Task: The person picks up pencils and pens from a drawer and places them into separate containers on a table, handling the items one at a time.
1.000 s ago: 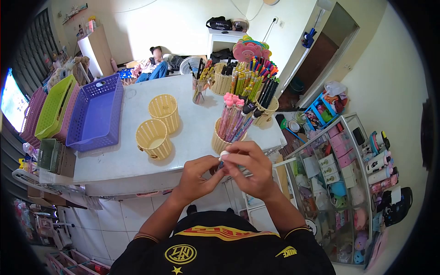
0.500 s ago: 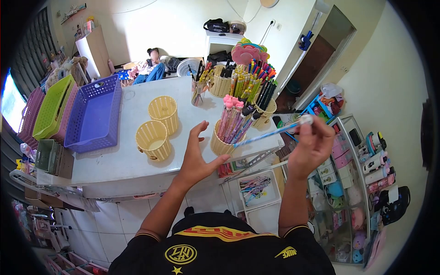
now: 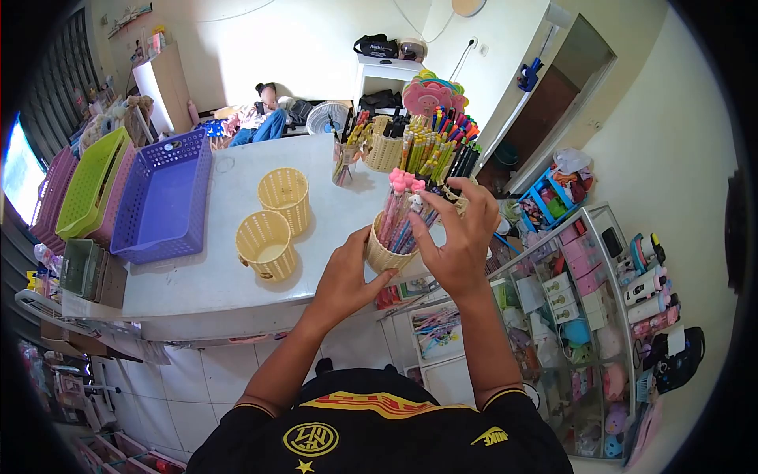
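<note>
A cream woven basket stands near the table's front edge, filled with pens, some with pink toppers. My left hand is cupped round its left side, fingers behind and thumb in front. At the basket's mouth, my right hand has thumb and index finger at the white topper of a pen, whose shaft is down among the others. The right hand's other fingers are curled and raised, hiding part of the pens behind.
Two cream baskets stand to the left, beside a purple basket. Behind are a cup of pens and more pen-filled baskets. Below right, a white tray holds pens; a glass shelf is at the right. A person sits at the back.
My right hand has moved left and brought the white-topped pen from beside the basket into it. My left hand has moved right and closed round the basket's side.
</note>
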A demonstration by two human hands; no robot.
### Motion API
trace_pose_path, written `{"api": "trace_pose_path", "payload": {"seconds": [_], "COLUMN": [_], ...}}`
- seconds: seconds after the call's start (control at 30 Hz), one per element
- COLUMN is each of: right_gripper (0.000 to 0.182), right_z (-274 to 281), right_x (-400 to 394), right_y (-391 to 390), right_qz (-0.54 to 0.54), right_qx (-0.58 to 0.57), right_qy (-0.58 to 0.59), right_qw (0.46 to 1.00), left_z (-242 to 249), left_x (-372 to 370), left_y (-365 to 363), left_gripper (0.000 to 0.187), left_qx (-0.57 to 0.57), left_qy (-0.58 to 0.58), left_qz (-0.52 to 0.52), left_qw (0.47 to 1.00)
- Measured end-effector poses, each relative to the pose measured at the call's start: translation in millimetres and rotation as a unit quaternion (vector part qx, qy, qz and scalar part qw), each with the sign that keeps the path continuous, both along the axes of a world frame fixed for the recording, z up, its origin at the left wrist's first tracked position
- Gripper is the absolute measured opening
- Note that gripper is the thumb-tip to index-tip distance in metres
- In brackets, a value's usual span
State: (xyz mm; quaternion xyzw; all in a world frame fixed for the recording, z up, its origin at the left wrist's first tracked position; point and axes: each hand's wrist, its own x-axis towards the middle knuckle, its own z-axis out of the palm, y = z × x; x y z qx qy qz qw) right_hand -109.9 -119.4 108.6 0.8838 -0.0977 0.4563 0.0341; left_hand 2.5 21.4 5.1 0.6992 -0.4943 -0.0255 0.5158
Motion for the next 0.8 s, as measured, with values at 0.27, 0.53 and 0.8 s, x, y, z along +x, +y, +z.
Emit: {"api": "trace_pose_path", "payload": {"seconds": [0.27,0.53,0.8], "right_gripper": [0.039,0.040,0.047], "right_z": [-13.7,-6.0,-50.3], "right_x": [-1.7,5.8,-26.5], "right_y": [-14.9,-8.4,-7.5], "right_qz": [0.065,0.034,0.106], "right_qx": [0.051,0.006,0.094], "right_qy": [-0.022,0.008,-0.099], "right_qw": [0.996,0.999,0.985], "left_z": [4.3,5.3,6.5], "left_x": [-1.7,-2.8,-4.5], "left_y": [1.0,1.0,0.6], "left_gripper": [0.077,0.076,0.076], "left_qx": [0.010,0.010,0.016], "left_qy": [-0.008,-0.008,-0.005], "left_qz": [0.003,0.000,0.000], "left_qw": [1.000,1.000,1.000]}}
